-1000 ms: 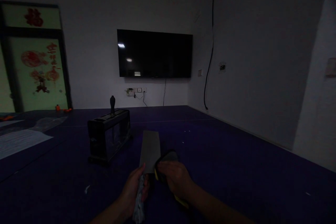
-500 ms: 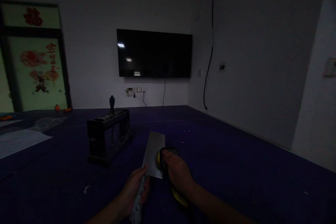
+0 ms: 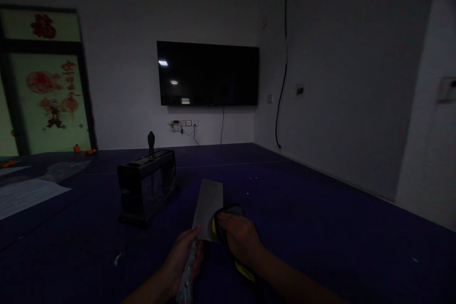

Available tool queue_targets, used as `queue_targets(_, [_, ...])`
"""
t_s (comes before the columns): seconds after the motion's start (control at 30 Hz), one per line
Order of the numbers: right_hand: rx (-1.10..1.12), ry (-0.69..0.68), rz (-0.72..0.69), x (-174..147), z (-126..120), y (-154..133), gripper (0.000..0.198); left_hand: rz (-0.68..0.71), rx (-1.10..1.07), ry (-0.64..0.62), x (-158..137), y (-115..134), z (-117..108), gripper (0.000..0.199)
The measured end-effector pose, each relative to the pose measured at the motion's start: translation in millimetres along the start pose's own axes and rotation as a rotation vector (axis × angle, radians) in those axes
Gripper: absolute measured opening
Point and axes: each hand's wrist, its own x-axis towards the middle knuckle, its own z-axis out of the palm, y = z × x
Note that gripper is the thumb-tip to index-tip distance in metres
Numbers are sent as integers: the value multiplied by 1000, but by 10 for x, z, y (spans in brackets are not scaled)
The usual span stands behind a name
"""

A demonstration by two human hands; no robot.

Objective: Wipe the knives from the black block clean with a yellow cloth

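My left hand is closed round the handle of a cleaver, its thumb at the base of the blade. The handle looks wrapped in a pale, crinkled covering. The broad metal blade points away from me, tilted up over the purple-blue surface. Closed on a dark cloth with yellow parts, my right hand presses it against the blade's lower right side. The cloth hides that part of the blade. To the left stands a black knife block with see-through sides and one black handle sticking up.
A white sheet and clear plastic lie at the left of the purple-blue surface. Small orange items sit by the door. A television hangs on the far wall; a black cable runs down the right wall.
My right hand and the cloth have moved slightly down the blade, towards the handle. My left hand keeps its grip on the cleaver, which has barely shifted.
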Motion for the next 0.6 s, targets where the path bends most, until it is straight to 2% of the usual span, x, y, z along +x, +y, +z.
queue_targets(0.13, [-48,-4,75,1,15,6,44,-2,21,-25,8,-4,-10,51])
queue_targets(0.37, [-92,-59,284,-19,84,69,58,-15,54,-20,2,-10,-7,53])
queue_targets(0.6, [-25,-62,291,-46,118,110,68,0,76,-11,-10,-11,4,55])
